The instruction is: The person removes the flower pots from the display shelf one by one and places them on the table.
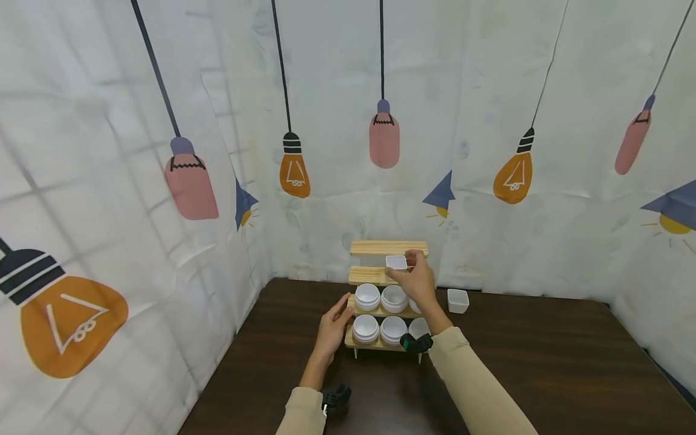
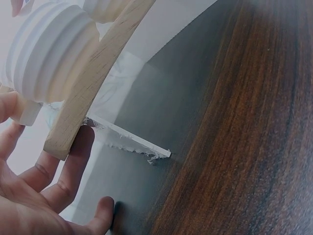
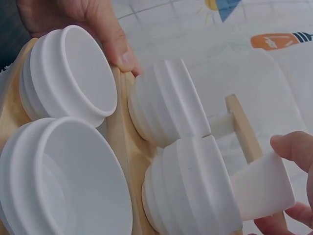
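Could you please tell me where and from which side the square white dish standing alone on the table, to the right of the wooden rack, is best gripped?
Probably by the rim of the square dish, from above: it stands upright and open, with bare table around it. Fingers could pinch two opposite flat walls. The wooden rack lies to its left, so coming in from above or from the right looks least obstructed.

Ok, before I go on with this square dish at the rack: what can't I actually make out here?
- Head view: the right hand covers the third round bowl of the middle tier; only an edge shows.
- Head view: whether the square dish touches the wooden rack is too small to tell.
- Left wrist view: the left hand is cut off by the frame edge.
- Right wrist view: the dish's open side is turned away.
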`<state>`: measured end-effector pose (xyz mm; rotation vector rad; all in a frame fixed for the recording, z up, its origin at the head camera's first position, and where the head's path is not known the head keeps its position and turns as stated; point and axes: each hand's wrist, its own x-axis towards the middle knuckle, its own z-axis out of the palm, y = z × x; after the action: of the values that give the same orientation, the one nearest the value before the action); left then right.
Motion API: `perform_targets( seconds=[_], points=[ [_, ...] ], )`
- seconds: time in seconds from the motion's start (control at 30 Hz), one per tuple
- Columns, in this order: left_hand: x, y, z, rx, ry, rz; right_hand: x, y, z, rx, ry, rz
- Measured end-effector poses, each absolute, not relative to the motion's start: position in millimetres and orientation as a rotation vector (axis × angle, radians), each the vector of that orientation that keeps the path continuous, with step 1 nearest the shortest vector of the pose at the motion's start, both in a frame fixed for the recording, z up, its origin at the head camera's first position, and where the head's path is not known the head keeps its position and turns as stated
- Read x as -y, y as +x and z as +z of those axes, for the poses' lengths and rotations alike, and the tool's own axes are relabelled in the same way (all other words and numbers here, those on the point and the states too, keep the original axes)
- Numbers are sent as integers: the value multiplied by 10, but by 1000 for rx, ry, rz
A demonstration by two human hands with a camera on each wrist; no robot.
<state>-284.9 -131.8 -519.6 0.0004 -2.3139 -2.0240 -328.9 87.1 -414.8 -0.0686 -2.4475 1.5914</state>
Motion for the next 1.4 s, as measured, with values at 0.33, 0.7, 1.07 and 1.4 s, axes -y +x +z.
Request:
perform_targets(
  seconds=[0.33, 0.7, 1.07, 1.4],
  points=[
    [1297, -2635, -4849, 2336, -21, -2037, -806, -3278, -4144, 2440, -92, 1538],
    [1300, -2605, -4826, 2330, -22, -2046, -795, -3275, -4156, 2443, -98, 1527],
    [1310, -2637, -4871, 2332, -23, -2047, -831, -3265, -4149, 2439, -77, 1569],
    [1311, -2619, -4829, 2348, -27, -2046, -871, -3284, -4166, 2422, -60, 1590]
  ],
)
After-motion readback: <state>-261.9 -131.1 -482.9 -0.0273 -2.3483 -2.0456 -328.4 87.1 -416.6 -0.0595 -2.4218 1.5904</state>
